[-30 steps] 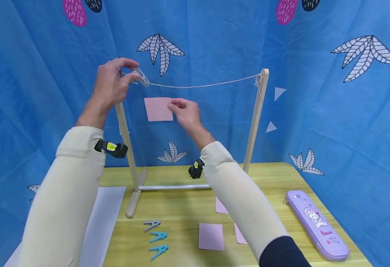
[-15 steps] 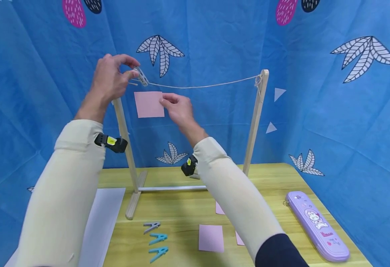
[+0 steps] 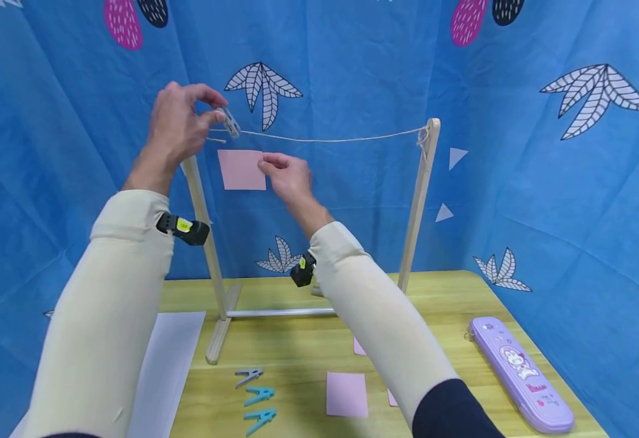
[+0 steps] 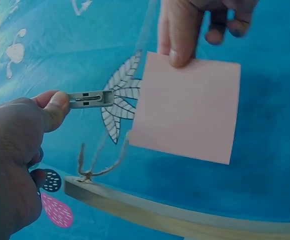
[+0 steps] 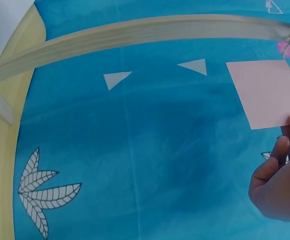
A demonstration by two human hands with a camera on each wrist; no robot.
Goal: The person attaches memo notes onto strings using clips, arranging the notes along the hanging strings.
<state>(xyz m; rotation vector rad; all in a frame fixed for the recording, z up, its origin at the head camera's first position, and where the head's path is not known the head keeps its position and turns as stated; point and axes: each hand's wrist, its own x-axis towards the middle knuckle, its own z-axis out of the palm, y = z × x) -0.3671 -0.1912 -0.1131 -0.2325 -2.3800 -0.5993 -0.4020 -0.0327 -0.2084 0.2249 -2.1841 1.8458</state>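
- The square pink paper (image 3: 241, 170) hangs in the air, its top edge just below the thin beige string (image 3: 330, 140) in the head view.
- Right hand (image 3: 292, 176): thumb and fingers pinch the paper's right edge; its left edge is free.
- Left hand (image 3: 179, 121): thumb and finger pinch a pale grey plastic clothespin (image 3: 229, 123), its tip overlapping the string; whether they touch, I cannot tell.
- Open air lies between the right hand and the right wooden post (image 3: 420, 201); the left wooden post (image 3: 203, 207) stands close below the left hand.
- A blue patterned cloth (image 3: 352, 67) closes off the back.
- On the wooden table (image 3: 281, 347), three clothespins (image 3: 259, 395) lie left of a pink square sheet (image 3: 346, 394).
- A long purple case (image 3: 521, 374) lies along the table's right edge.
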